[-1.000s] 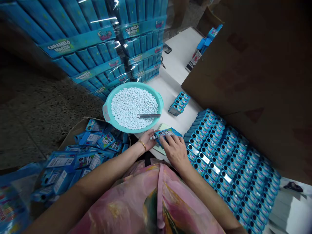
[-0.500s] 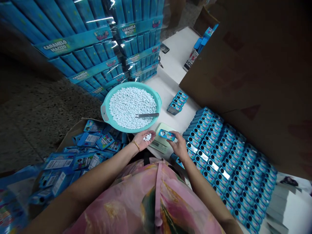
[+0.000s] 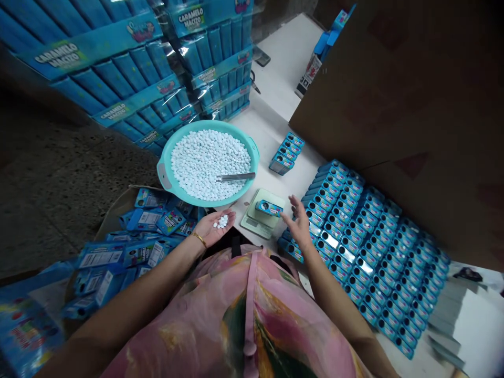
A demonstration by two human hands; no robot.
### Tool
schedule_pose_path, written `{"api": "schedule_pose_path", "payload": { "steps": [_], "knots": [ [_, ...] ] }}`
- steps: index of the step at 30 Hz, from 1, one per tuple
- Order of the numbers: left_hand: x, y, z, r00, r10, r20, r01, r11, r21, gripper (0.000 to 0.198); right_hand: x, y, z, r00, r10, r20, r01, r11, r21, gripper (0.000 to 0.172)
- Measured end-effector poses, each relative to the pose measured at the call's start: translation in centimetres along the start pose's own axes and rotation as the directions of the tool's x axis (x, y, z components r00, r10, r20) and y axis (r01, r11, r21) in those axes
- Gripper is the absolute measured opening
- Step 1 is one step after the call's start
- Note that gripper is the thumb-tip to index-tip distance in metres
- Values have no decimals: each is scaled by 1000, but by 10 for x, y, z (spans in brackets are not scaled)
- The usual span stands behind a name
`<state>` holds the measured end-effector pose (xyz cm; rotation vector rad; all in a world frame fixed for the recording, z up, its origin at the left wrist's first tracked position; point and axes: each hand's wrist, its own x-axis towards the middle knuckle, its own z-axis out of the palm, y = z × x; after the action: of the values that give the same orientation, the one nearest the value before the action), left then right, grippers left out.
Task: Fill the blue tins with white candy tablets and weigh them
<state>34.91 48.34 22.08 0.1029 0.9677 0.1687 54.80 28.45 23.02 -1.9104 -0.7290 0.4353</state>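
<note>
My left hand point(image 3: 210, 228) lies palm up near the rim of a teal plastic basin point(image 3: 236, 195), cupping several small white candies point(image 3: 221, 221). The basin is heaped with the same candies point(image 3: 200, 163), and a metal scoop point(image 3: 236, 177) rests on top of them. My right hand point(image 3: 300, 223) is open, its fingers spread, and it touches nothing. Just left of it, a blue "Caramelo Macizo" tin point(image 3: 269, 208) lies on a small green digital kitchen scale point(image 3: 258, 215).
Several rows of blue tins point(image 3: 366, 252) stand to the right on a white table point(image 3: 281, 68). A short row of tins point(image 3: 285, 154) lies beyond the scale. Shrink-wrapped blue cartons point(image 3: 118, 68) are stacked behind, and a cardboard box of flat blue packaging point(image 3: 137, 252) sits to the left.
My right hand has let go of the blue tin, which now lies on the scale, and has moved to the right. My left hand still cups the candies.
</note>
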Motion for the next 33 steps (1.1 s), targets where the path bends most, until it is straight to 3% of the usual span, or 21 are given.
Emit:
{"api": "schedule_pose_path", "payload": {
  "steps": [4,8,12,22,29,33],
  "knots": [
    [-3,3,-4,1000,6,-4,-5,1000,10,23,1,-1,-15,984,65,-169,-62,998,23,40],
    [-7,3,-4,1000,22,7,-22,999,35,32,2,0,-22,956,50,-288,-48,999,14,30],
    [-10,3,-4,998,50,24,-51,997,60,40,2,1,-23,944,40,-327,-44,999,-4,25],
    [-10,1,-1,996,57,66,-64,994,94,44,2,-13,-17,960,-28,-277,-4,993,-114,20],
    [-11,-8,19,993,1,115,-15,993,117,42,-5,-50,16,979,-204,25,204,948,-244,22],
    [-13,-10,26,993,-10,119,-2,995,102,41,-3,-44,19,981,-186,55,193,902,-387,30]
  ]
}}
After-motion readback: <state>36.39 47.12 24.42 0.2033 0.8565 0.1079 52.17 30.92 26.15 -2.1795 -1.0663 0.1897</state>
